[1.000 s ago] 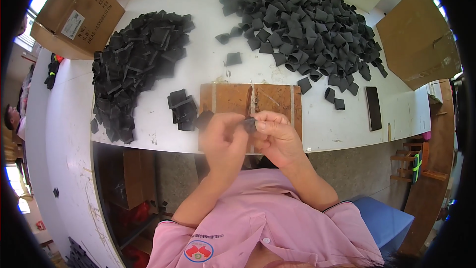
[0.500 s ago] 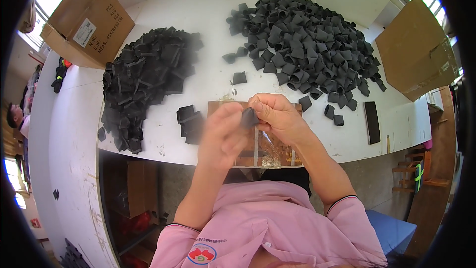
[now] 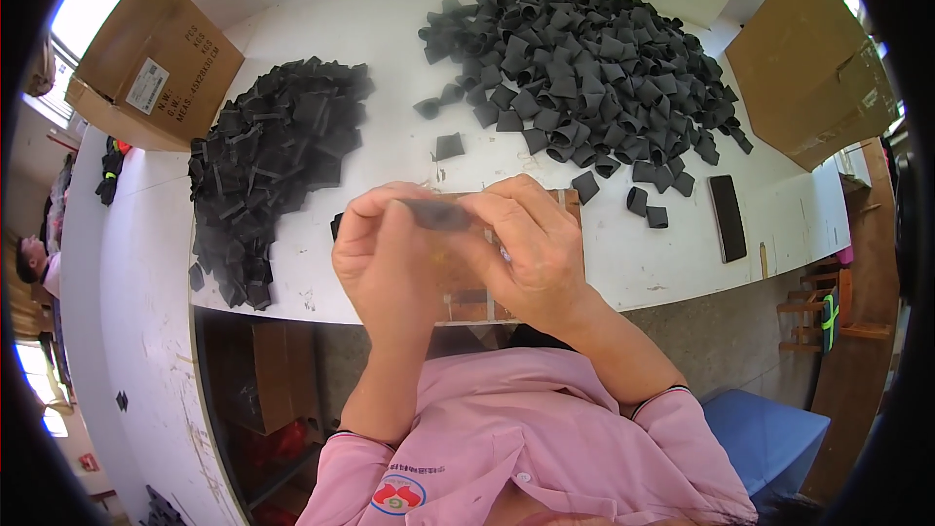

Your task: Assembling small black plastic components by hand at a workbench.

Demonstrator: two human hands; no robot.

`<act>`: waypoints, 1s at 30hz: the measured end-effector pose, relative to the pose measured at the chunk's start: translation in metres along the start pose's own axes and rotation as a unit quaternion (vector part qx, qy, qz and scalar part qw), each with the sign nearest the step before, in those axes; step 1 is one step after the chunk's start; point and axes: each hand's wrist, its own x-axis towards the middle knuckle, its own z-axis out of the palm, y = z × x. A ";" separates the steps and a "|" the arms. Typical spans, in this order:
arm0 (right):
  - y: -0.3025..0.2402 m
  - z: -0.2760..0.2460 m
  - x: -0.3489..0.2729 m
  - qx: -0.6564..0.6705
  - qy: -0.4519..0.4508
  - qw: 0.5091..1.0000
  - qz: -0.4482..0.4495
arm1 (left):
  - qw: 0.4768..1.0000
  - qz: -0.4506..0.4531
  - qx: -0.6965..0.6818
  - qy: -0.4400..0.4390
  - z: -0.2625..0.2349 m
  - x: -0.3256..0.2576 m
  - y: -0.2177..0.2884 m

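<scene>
Grip: we pinch a small black piece [image 3: 438,214] between our left hand [image 3: 385,258] and our right hand [image 3: 531,248]; both hands are closed on it.
Piece: it is raised above the near edge of the white table [image 3: 390,151], in front of our chest.
Under the hands: a brown wooden board [image 3: 570,203] lies on the table, mostly hidden.
Left side: a pile of flat black pieces [image 3: 268,166], and a cardboard box [image 3: 156,63] behind it.
Right side: a big heap of curled black pieces [image 3: 584,68]; a dark flat bar [image 3: 727,217] lies near the edge.
</scene>
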 end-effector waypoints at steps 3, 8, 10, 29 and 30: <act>0.001 -0.001 0.008 -0.047 0.008 0.997 -0.053 | 0.992 -0.063 -0.101 0.051 0.002 -0.003 0.001; 0.009 -0.004 -0.002 -0.002 -0.019 0.999 -0.049 | 0.998 -0.041 -0.051 0.012 -0.003 -0.013 -0.001; 0.013 -0.002 -0.008 0.017 -0.022 0.999 -0.037 | 1.000 -0.025 -0.003 0.008 -0.006 -0.017 -0.005; 0.018 0.013 -0.077 0.180 -0.193 0.880 0.396 | 0.693 0.136 0.687 -0.168 -0.108 -0.028 -0.064; 0.023 0.017 -0.080 0.171 -0.201 0.879 0.396 | 0.711 0.154 0.652 -0.213 -0.101 -0.027 -0.057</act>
